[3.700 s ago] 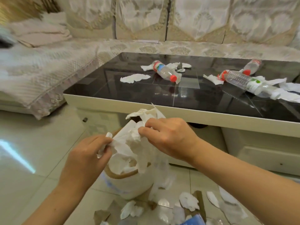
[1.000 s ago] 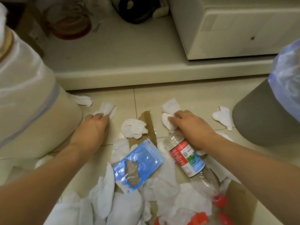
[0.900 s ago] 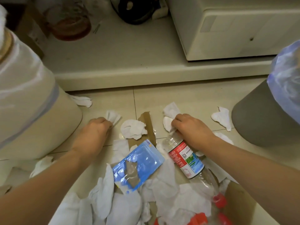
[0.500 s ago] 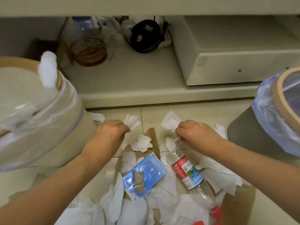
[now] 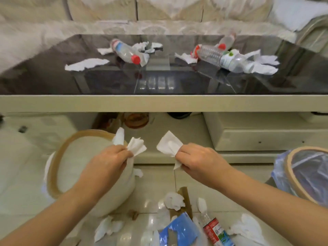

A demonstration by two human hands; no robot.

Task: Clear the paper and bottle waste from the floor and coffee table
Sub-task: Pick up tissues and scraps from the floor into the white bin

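Head view: crumpled white paper scraps litter the floor beside a red-labelled bottle. Left hand pinches a wrinkled paper wad over the white bin; right hand clamps another paper piece, both raised before the coffee table.

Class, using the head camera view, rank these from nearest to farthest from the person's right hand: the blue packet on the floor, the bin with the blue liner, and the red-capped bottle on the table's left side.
From the right hand:
1. Blue packet, on the floor below it.
2. Bin with the blue liner, at far right.
3. Red-capped bottle, up on the table.
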